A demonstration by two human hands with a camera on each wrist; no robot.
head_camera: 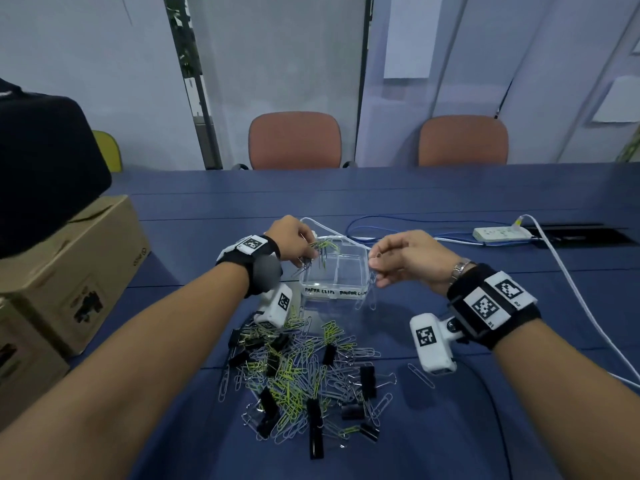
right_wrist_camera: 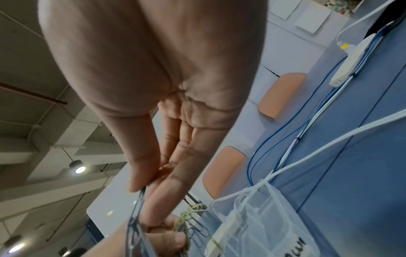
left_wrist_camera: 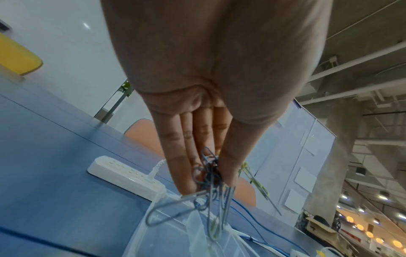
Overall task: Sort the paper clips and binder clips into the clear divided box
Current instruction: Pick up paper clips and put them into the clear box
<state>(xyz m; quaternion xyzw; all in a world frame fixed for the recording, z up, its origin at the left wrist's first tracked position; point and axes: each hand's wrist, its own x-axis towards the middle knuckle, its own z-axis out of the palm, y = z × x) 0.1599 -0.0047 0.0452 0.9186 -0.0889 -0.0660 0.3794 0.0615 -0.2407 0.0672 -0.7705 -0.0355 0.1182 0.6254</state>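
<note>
Blue conference table (head_camera: 450, 427), seamed in panels. Clear divided box (head_camera: 334, 295) at its centre, hand-lettered "PAPER CLIPS" on the front wall. Left hand (head_camera: 294, 242), over the box's left side, pinches a tangled bunch of paper clips (head_camera: 317, 252). Right hand (head_camera: 403, 259), at the box's right edge, pinches a chain of paper clips (right_wrist_camera: 135, 224). Mixed clip pile (head_camera: 304, 372) lies nearer than the box; power strip (head_camera: 502, 233) beyond-right; cardboard boxes (head_camera: 69, 271) left; two orange chairs (head_camera: 294, 140) behind, against pale partition walls.
</note>
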